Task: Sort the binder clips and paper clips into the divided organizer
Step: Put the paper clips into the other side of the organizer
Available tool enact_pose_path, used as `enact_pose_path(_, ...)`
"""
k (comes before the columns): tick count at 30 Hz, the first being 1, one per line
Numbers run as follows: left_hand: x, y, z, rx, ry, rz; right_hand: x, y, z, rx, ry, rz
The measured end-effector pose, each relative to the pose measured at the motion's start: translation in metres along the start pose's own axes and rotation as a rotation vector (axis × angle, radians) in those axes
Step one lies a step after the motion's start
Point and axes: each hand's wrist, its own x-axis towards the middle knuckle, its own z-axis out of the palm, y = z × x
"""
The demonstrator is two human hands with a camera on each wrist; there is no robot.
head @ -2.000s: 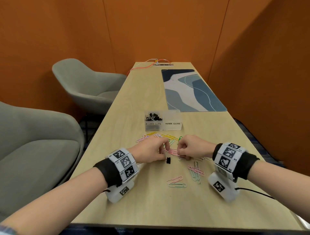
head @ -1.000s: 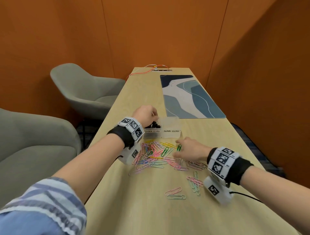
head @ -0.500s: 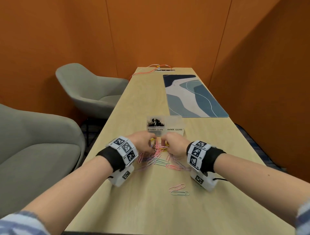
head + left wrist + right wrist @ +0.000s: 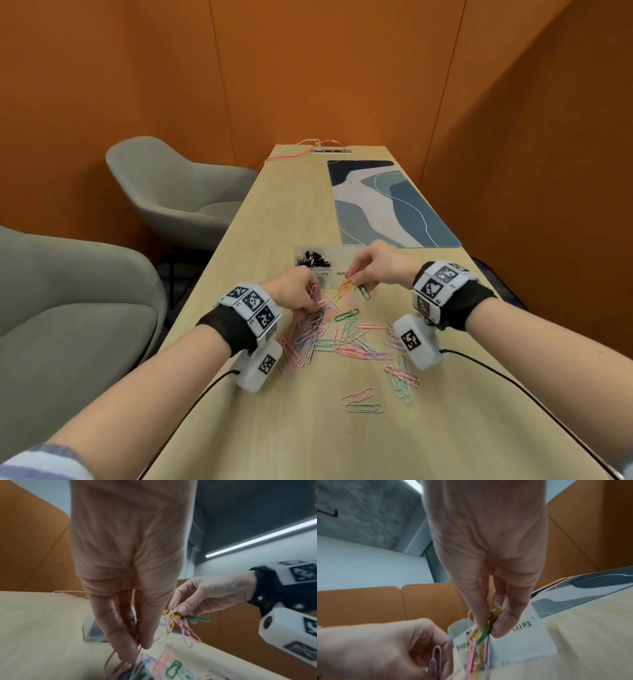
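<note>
Just beyond my right hand (image 4: pixel 378 265), the divided organizer (image 4: pixel 330 269) stands on the surface (image 4: pixel 308 438), its long side running left to right across my reach. That hand is raised and pinches a bunch of paper clips (image 4: pixel 351 289) between thumb and fingertips (image 4: pixel 498 630); the yellow, pink and green loops hang down, mostly upright, in front of the labelled front wall. The right-hand compartment, the one my right hand is nearer to, lies straight ahead of and slightly below the fingers, so I judge the coming move to be a short push forward over the front rim and then a release. The dangling clips must clear that rim or they may catch on it and scatter.

My left hand (image 4: pixel 296 296) is lower, beside and nearer to me than the right, its fingers pressed together and pinching a few clips at the far edge of the loose pile of paper clips (image 4: pixel 337 337) that lies under and between both wrists. Ahead of it is the left compartment, which holds the black binder clips (image 4: pixel 311 258); that hand would have to cross rightward to reach the paper clip side.

Beyond the organizer the surface is open, with a blue patterned mat (image 4: pixel 387 202) further off to the right. A few stray clips (image 4: pixel 363 401) lie nearer to me than both hands.
</note>
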Motion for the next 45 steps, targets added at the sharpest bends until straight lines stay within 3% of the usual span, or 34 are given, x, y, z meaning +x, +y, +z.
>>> enact_pose_path(7,-0.007,0.012,-0.032,-0.268,0.112,-0.025,0.026,-0.013,-0.032,0.148,0.17,0.026)
enact_pose_path(10,-0.001,0.022,-0.045,-0.275,0.188,-0.032,0.041,-0.013,-0.027,0.04,0.258,0.054)
enact_pose_path(14,0.015,0.037,-0.058,-0.246,0.244,-0.059,0.053,-0.008,-0.012,-0.151,0.208,0.046)
enact_pose_path(17,0.033,0.047,-0.064,-0.286,0.264,-0.103,0.049,-0.007,-0.013,-0.121,0.151,0.039)
enact_pose_path(23,0.07,0.063,-0.062,-0.446,0.235,-0.136,0.014,0.007,-0.028,-0.056,0.272,0.023)
enact_pose_path(26,0.081,0.066,-0.052,-0.408,0.194,-0.131,-0.006,0.018,-0.028,-0.024,0.236,0.025)
enact_pose_path(31,0.082,0.062,-0.04,-0.109,0.167,-0.11,-0.029,0.034,-0.021,-0.107,0.155,-0.006)
enact_pose_path(34,0.074,0.063,-0.043,-0.024,0.211,-0.076,-0.041,0.039,-0.012,-0.312,0.001,0.007)
enact_pose_path(38,0.038,0.05,-0.043,0.125,0.325,-0.022,-0.063,0.043,0.005,-0.626,-0.258,0.163)
enact_pose_path(42,-0.006,0.023,-0.021,0.38,0.07,-0.184,-0.084,0.039,0.028,-0.667,-0.338,0.189)
enact_pose_path(45,-0.027,0.008,0.005,0.335,-0.149,-0.295,-0.089,0.031,0.044,-0.713,-0.301,0.158)
